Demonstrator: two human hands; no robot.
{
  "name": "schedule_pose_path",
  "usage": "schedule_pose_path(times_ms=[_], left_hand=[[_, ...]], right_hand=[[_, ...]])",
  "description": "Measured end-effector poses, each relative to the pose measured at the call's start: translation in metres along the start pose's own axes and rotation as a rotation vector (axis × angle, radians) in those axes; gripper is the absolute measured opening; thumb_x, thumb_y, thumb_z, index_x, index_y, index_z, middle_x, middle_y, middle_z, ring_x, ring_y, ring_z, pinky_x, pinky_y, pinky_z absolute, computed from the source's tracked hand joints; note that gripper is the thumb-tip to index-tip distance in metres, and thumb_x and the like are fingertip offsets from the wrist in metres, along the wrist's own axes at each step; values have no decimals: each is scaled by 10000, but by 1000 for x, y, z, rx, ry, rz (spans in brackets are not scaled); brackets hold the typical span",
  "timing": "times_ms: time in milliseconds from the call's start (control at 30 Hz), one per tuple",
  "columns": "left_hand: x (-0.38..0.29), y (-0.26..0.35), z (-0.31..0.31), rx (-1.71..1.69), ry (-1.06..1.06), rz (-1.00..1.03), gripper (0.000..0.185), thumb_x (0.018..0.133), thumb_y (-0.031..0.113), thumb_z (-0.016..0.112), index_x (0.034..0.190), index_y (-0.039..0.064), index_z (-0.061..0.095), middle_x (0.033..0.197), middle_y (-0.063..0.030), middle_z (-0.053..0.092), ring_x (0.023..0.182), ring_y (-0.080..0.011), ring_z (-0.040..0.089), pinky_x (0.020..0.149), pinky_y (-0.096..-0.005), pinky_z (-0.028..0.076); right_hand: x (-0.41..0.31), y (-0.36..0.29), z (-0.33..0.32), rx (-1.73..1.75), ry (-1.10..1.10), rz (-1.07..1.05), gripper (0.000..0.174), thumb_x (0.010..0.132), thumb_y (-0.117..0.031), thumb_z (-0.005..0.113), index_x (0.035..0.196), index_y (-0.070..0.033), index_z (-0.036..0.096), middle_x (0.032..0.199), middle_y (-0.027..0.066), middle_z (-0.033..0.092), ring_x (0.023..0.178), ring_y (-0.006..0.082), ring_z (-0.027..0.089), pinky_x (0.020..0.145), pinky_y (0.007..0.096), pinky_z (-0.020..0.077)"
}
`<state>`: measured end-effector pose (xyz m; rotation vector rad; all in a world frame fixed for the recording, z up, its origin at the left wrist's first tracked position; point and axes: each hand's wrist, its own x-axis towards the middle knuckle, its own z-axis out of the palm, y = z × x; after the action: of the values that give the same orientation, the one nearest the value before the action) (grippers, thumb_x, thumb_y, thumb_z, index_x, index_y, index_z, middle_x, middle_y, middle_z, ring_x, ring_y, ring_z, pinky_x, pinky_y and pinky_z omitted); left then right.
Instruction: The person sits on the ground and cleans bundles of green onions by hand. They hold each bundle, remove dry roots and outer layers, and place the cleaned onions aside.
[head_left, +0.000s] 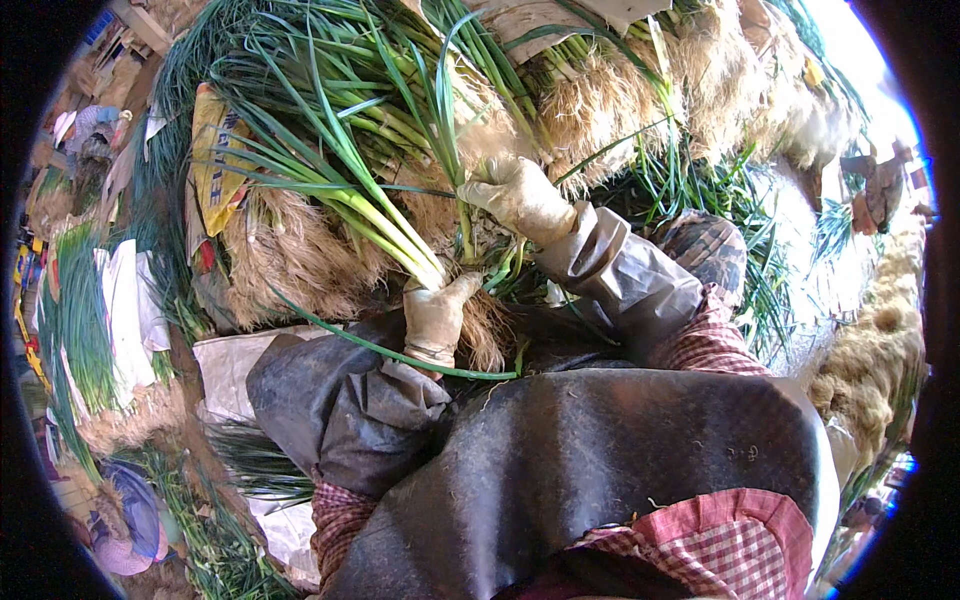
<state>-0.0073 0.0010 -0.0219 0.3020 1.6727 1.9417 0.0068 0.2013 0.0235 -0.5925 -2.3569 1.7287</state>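
Observation:
My left hand, in a dirty cream glove, is closed around the white lower stems of several green onions. Their leaves fan up to the left and their brown roots hang beside the wrist. My right hand, gloved the same way, is closed at the stem of another green onion, partly hidden by the fingers. Just beyond both hands lies a big heap of green onions, roots towards me. A loose green leaf crosses my left wrist.
Rooted bundles stand at the upper right. A yellow printed sack lies at the heap's left. Stripped leaves are piled right of my knee. More bundles and a person in a blue top are at the far left.

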Motion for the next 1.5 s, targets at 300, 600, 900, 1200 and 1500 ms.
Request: schedule_pose_path(times_ms=[300, 600, 900, 1200, 1500], left_hand=[[8, -11, -3, -34, -21, 73, 259, 759, -104, 770, 835, 10, 549, 832, 24, 501, 732, -116, 484, 682, -280, 462], [2, -7, -1, -70, 17, 73, 228, 765, -119, 734, 896, 17, 607, 879, 25, 539, 789, -112, 524, 731, -269, 467], [-1, 2, 4, -128, 24, 61, 254, 765, -83, 738, 779, 89, 551, 769, 56, 509, 636, -60, 488, 547, -224, 395], [-7, 18, 1, -99, 89, -169, 126, 804, 64, 771, 876, 79, 668, 799, 55, 603, 624, -37, 501, 516, -210, 359], [4, 25, -16, -543, -63, -284, 162, 910, 53, 701, 1066, 15, 677, 935, -26, 684, 780, -129, 654, 698, -264, 537]], right_hand=[[11, 4, 7, 218, 71, -115, 323, 859, -202, 743, 1067, 43, 709, 906, 109, 717, 801, 177, 643, 776, 335, 511], [9, 14, -3, 495, 60, -15, 144, 854, -105, 674, 943, 2, 706, 937, 43, 662, 883, 152, 597, 849, 298, 453], [6, 31, 3, 626, 174, -30, 111, 802, -9, 647, 888, 18, 711, 763, 16, 640, 683, 126, 553, 678, 277, 438], [-12, 21, 5, 699, -21, 240, 114, 809, 44, 592, 886, 52, 674, 761, 118, 661, 540, 212, 636, 458, 347, 531], [-32, 64, 14, -1031, -512, 65, 217, 820, -346, 694, 949, -177, 737, 810, 66, 717, 787, 241, 698, 717, 371, 547]])
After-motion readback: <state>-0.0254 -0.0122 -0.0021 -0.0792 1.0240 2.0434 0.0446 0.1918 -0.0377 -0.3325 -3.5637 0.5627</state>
